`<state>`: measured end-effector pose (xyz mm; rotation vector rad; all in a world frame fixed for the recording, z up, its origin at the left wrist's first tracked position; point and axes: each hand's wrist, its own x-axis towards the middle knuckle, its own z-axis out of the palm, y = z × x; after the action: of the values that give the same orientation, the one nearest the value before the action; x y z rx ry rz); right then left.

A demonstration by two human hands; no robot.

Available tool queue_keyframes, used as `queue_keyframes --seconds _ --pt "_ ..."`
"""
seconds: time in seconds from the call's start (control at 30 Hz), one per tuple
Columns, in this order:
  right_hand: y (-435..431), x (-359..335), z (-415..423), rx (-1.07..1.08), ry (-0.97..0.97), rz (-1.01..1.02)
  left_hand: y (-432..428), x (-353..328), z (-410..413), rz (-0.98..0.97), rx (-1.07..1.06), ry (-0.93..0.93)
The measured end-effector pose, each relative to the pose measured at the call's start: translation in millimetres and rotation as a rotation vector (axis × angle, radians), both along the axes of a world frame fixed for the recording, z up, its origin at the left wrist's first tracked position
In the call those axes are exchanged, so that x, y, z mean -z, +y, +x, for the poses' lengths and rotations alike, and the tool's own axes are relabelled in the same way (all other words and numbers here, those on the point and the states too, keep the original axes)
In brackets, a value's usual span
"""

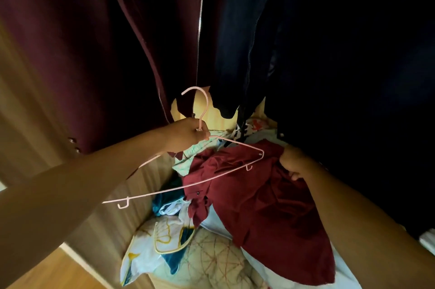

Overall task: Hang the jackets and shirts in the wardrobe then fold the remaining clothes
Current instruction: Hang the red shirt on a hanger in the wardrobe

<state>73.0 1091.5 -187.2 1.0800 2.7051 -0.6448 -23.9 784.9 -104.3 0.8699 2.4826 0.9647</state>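
Hands are both full. A maroon jacket [94, 41] and a dark jacket [306, 41] already hang in the wardrobe [28, 100]. Below them a red shirt [259, 194] lies on the clothes heap [164, 253], with the right hand [294, 164] bunching one edge. The left hand [188, 134] grips a pink hanger [127, 199] just under its hook, over the shirt. I'd find the collar first, then slide one hanger arm into each shoulder.

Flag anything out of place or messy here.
A jumble of unfolded clothes lies heaped below the hung maroon zip jacket. The dark red shirt sits crumpled on top, gripped by the right hand, not yet on the thin pink wire hanger the left hand holds.
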Motion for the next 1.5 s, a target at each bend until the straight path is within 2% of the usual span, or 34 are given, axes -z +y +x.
queue_keyframes --seconds 0.13,0.3,0.43,0.53,0.7,0.8,0.93,1.13,1.2,1.4,1.5 --pt "-7.8 -10.3 10.6 -0.085 -0.103 0.310 5.6 -1.1 0.5 0.005 0.065 -0.030" --pt "-39.2 -75.9 23.6 -0.211 0.030 0.650 1.7 -22.5 6.7 0.167 0.092 -0.099" --pt "-52.5 -127.9 37.9 -0.142 0.060 0.858 -7.1 -53.2 11.2 0.258 0.153 -0.129" --pt "-49.8 -155.2 45.6 -0.037 0.124 0.823 -13.1 -72.2 18.3 0.281 0.211 -0.086" --pt "-39.9 -182.0 52.9 0.055 0.449 0.437 -22.3 -96.4 30.7 0.329 0.271 -0.066" --pt "-37.5 -194.6 60.1 0.104 0.583 0.374 -26.3 -111.0 32.8 0.356 0.283 -0.071" --pt "-37.7 -207.1 64.5 0.047 0.523 0.422 -28.5 -124.5 34.5 0.361 0.308 -0.062" --pt "-31.9 -236.0 78.9 -0.008 0.276 0.750 -35.8 -139.2 33.0 0.298 0.374 -0.039" --pt "-31.2 -239.5 81.7 -0.004 0.223 0.794 -39.8 -142.1 30.7 0.318 0.383 -0.046" --pt "-62.3 -264.0 67.5 -0.169 0.374 0.476 -19.9 -140.4 31.5 0.388 0.328 0.014" --pt "-94.9 -279.9 62.8 -0.231 0.573 0.288 -5.3 -139.1 34.7 0.397 0.303 0.027"
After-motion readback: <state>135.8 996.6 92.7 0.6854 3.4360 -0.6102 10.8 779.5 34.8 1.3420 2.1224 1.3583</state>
